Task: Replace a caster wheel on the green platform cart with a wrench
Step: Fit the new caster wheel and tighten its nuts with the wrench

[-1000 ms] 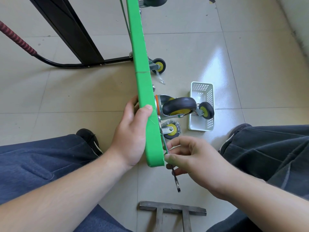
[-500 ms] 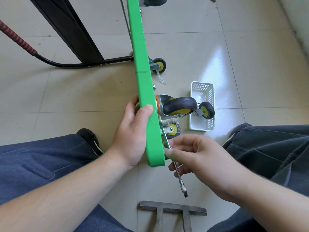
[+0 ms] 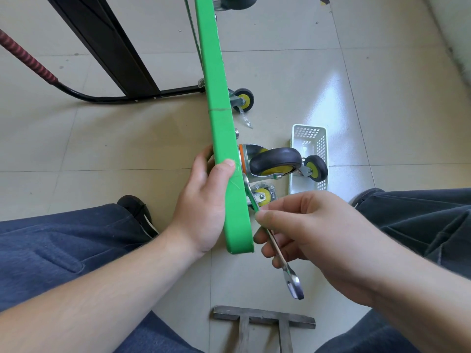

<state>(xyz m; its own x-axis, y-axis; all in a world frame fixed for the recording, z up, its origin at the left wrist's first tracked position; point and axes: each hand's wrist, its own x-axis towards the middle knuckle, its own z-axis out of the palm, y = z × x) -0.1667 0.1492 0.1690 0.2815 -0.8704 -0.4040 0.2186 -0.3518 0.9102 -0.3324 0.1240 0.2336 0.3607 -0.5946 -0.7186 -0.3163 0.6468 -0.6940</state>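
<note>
The green platform cart (image 3: 219,103) stands on its edge, running from the top of the view down to my hands. My left hand (image 3: 204,200) grips its near end, thumb on the green edge and fingers behind the deck. A large black caster with a yellow hub (image 3: 276,163) is mounted on the deck's right face. My right hand (image 3: 311,233) pinches a silver wrench (image 3: 280,256). The wrench's upper end lies against the deck at the caster's mounting plate; its free end points down to the right.
A white plastic basket (image 3: 309,143) sits on the tiles with a small caster (image 3: 314,168) at its side. Another small caster (image 3: 262,194) lies under the mounted one. A further cart wheel (image 3: 243,99), the black handle frame (image 3: 107,44), a metal stand (image 3: 263,324) and my knees surround the spot.
My right hand has swung the wrench's free end out to the right, away from the deck's near end. My left hand and the cart have kept still.
</note>
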